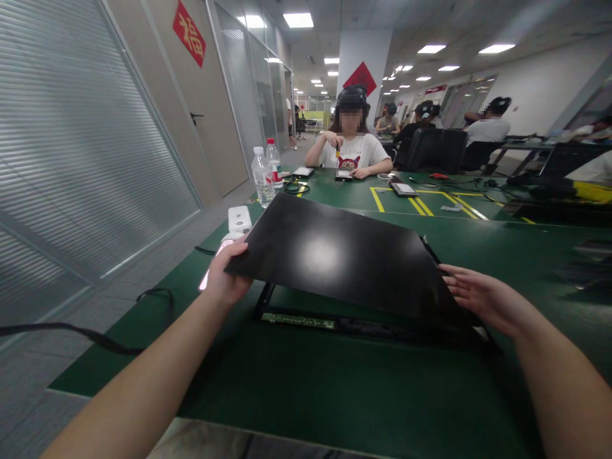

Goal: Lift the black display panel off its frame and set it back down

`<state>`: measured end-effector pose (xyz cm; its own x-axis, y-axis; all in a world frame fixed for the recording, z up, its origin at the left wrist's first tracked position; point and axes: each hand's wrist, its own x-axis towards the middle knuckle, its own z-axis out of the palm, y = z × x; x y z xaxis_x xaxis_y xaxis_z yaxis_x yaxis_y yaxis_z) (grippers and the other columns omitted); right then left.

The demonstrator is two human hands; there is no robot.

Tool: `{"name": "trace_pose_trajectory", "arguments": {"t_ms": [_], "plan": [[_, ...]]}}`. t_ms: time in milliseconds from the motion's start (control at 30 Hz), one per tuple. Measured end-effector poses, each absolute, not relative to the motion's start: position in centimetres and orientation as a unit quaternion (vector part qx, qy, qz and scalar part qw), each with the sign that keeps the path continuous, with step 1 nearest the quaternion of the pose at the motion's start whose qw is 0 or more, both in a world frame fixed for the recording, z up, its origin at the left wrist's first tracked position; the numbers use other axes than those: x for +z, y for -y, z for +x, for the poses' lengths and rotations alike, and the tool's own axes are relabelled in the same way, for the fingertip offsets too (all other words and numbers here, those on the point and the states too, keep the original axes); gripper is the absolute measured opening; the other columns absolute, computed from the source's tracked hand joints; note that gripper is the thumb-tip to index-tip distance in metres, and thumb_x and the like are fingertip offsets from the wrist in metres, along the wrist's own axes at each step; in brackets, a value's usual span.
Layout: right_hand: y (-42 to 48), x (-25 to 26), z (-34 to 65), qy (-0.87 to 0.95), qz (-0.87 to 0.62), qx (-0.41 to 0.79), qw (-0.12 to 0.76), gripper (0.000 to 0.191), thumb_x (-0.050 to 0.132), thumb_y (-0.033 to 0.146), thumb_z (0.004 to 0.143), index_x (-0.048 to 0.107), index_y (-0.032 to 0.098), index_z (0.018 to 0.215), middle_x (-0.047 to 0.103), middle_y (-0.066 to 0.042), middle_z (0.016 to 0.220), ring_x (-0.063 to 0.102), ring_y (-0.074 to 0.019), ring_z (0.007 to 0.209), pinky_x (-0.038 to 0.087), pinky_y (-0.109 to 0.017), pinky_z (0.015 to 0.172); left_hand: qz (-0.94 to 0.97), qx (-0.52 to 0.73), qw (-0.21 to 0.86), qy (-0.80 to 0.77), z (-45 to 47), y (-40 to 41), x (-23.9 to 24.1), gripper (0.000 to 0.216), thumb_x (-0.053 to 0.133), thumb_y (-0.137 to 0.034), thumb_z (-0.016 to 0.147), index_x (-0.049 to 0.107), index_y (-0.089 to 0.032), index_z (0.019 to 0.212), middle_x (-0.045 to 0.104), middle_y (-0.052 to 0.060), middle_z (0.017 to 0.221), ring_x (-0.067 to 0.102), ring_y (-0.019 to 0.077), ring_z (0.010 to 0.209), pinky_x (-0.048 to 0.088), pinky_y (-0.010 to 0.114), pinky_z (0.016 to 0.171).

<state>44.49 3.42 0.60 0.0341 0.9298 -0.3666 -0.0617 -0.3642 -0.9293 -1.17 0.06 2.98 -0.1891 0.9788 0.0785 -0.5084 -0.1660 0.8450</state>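
Note:
A large glossy black panel (335, 255) is tilted up above a black frame (306, 320) that lies flat on the green table (296, 389). My left hand (225, 275) grips the panel's near left corner, thumb on top. My right hand (482, 297) is at the panel's right edge with fingers stretched out, partly under that edge. A green circuit strip (296, 319) shows along the frame's near side under the lifted panel.
Two water bottles (264, 175), a white device (239, 218) and a phone lie left of the panel. A black cable (100, 338) hangs off the table's left edge. A person (351, 150) sits across the table working on small devices; others sit farther back.

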Motion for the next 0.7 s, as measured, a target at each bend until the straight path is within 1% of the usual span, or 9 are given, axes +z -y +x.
{"name": "trace_pose_trajectory", "arguments": {"t_ms": [100, 167, 233, 367, 467, 567, 700], "plan": [[-3.6, 0.4, 44.6, 0.365, -0.609, 0.55, 0.439, 0.04, 0.063, 0.02, 0.076, 0.062, 0.023, 0.116, 0.076, -0.009, 0.095, 0.072, -0.0187, 0.083, 0.059, -0.029, 0.07, 0.339, 0.683, 0.539, -0.357, -1.2, -0.1, 2.7, 0.048, 0.066, -0.026, 0.063, 0.073, -0.012, 0.109, 0.078, 0.009, 0.1, 0.07, 0.0318, 0.1, 0.057, 0.039, 0.086], [-3.6, 0.4, 44.5, 0.364, -0.62, 0.538, 0.44, 0.038, 0.062, 0.021, 0.077, 0.061, 0.022, 0.115, 0.077, -0.011, 0.095, 0.073, -0.0201, 0.084, 0.06, -0.031, 0.074, 0.342, 0.68, 0.538, -0.361, -1.2, -0.1, 2.5, 0.049, 0.066, -0.026, 0.065, 0.073, -0.013, 0.111, 0.078, 0.008, 0.101, 0.07, 0.0316, 0.1, 0.057, 0.039, 0.087], [-3.6, 0.6, 44.3, 0.366, -0.631, 0.526, 0.437, 0.035, 0.062, 0.021, 0.077, 0.062, 0.022, 0.113, 0.077, -0.011, 0.093, 0.073, -0.0206, 0.084, 0.059, -0.031, 0.074, 0.346, 0.676, 0.539, -0.363, -1.1, 0.0, 2.4, 0.051, 0.066, -0.025, 0.066, 0.072, -0.014, 0.115, 0.078, 0.008, 0.102, 0.07, 0.0314, 0.1, 0.057, 0.039, 0.087], [-3.4, 1.0, 44.0, 0.374, -0.658, 0.484, 0.44, 0.028, 0.063, 0.02, 0.078, 0.063, 0.022, 0.106, 0.077, -0.009, 0.088, 0.072, -0.0169, 0.077, 0.055, -0.023, 0.062, 0.352, 0.667, 0.545, -0.366, -0.9, 0.1, 2.4, 0.054, 0.066, -0.024, 0.067, 0.07, -0.015, 0.121, 0.078, 0.007, 0.102, 0.071, 0.0305, 0.097, 0.057, 0.038, 0.083], [-3.3, 1.2, 43.6, 0.377, -0.676, 0.452, 0.444, 0.024, 0.064, 0.018, 0.077, 0.064, 0.021, 0.101, 0.077, -0.008, 0.082, 0.066, -0.013, 0.065, 0.048, -0.018, 0.051, 0.356, 0.657, 0.552, -0.37, -0.8, 0.3, 2.4, 0.051, 0.067, -0.023, 0.067, 0.072, -0.014, 0.117, 0.078, 0.008, 0.103, 0.071, 0.0301, 0.094, 0.057, 0.035, 0.077], [-3.2, 1.5, 43.3, 0.371, -0.68, 0.435, 0.458, 0.022, 0.065, 0.015, 0.074, 0.064, 0.019, 0.096, 0.076, -0.009, 0.077, 0.06, -0.0117, 0.055, 0.043, -0.017, 0.045, 0.36, 0.65, 0.554, -0.375, -0.7, 0.4, 2.4, 0.048, 0.068, -0.023, 0.067, 0.073, -0.014, 0.114, 0.078, 0.008, 0.103, 0.071, 0.0295, 0.092, 0.056, 0.033, 0.073], [-3.4, 1.5, 43.3, 0.367, -0.694, 0.412, 0.462, 0.018, 0.065, 0.013, 0.074, 0.064, 0.018, 0.091, 0.074, -0.009, 0.073, 0.056, -0.0104, 0.049, 0.039, -0.017, 0.039, 0.368, 0.642, 0.561, -0.372, -0.4, 0.4, 2.1, 0.051, 0.07, -0.023, 0.067, 0.072, -0.014, 0.117, 0.077, 0.008, 0.105, 0.071, 0.0285, 0.091, 0.055, 0.032, 0.073]]}}
